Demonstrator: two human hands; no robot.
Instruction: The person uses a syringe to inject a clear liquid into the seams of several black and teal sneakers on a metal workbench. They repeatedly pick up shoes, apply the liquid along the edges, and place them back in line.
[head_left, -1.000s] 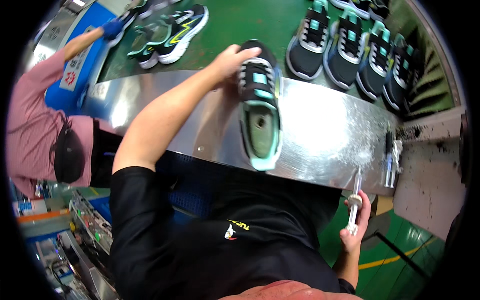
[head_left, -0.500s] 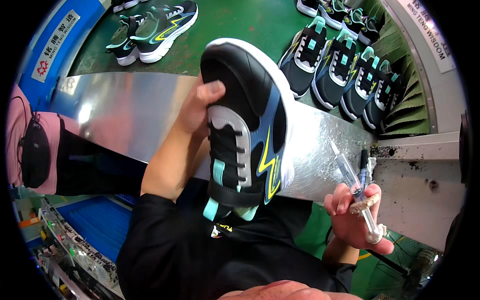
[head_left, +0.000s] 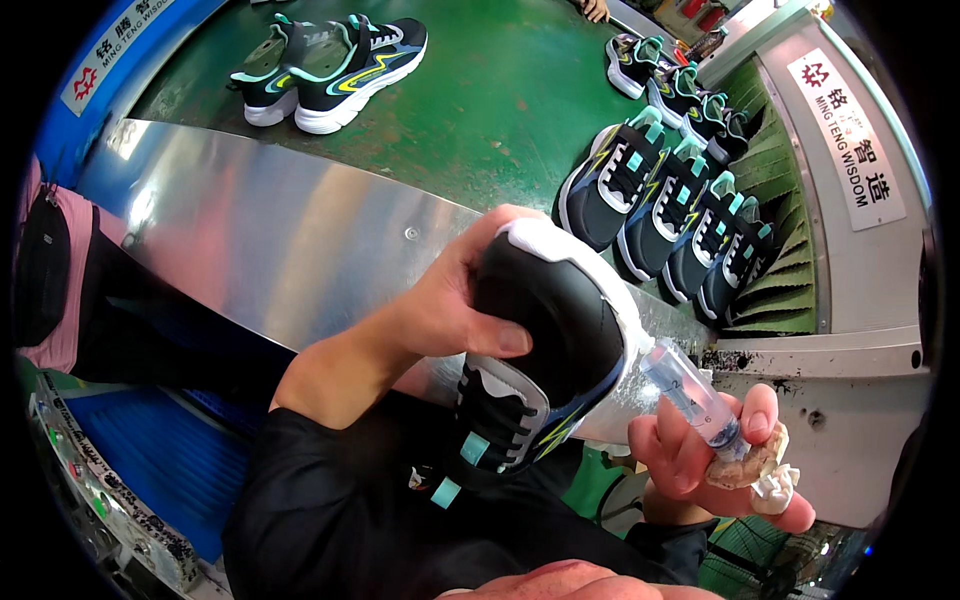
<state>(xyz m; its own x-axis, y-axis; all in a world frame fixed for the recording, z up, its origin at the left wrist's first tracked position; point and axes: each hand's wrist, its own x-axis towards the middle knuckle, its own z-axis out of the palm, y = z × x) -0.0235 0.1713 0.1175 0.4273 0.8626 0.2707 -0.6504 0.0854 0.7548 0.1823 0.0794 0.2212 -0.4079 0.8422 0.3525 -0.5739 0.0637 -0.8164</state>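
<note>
My left hand (head_left: 445,310) grips a black and navy sneaker (head_left: 555,320) by its toe, thumb on the upper and fingers behind the white sole. The sneaker is tilted toe-up, with grey lace loops, turquoise tabs and a yellow zigzag on its side. My right hand (head_left: 680,455) is closed around a clear plastic syringe (head_left: 690,395) with whitish padding wrapped about its plunger end. The syringe's tip is at the white sole edge beside the toe; whether it touches is hard to tell.
A green belt (head_left: 480,130) carries a pair of similar sneakers (head_left: 345,85) at far left and several sneakers (head_left: 640,195) in rows at right, beside green flap curtains (head_left: 785,210). A metal ledge (head_left: 270,210) runs along the near side. Someone in pink (head_left: 75,290) stands at left.
The sneaker has come down and right, its toe tipping toward me. The syringe has met or neared the sole edge. The view has shifted; the shoes on the belt appear displaced.
</note>
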